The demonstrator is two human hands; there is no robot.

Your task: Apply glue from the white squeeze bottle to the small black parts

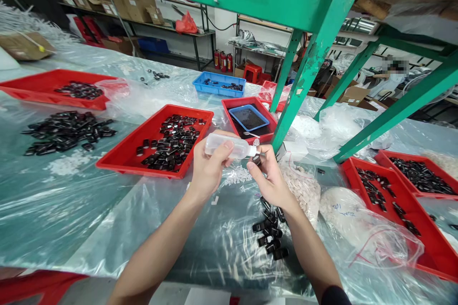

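Left grip (211, 167) wrapped round translucent squeeze bottle (225, 146), nozzle (252, 150) by black plastic piece (256, 158) pinched in right grip (268, 176), above tabletop (107, 219). Seems mid-piece; loose black pieces (272, 232) probably left, red tray (119, 155) pieces possibly done.

Worktop (89, 219): open passage on the near side of the red tray (123, 156).
Left hand (209, 164): tray rim close at left.
Right hand (272, 178): green post (309, 71) beyond, bagged pieces (308, 195) rightward, black parts (268, 233) nearer.
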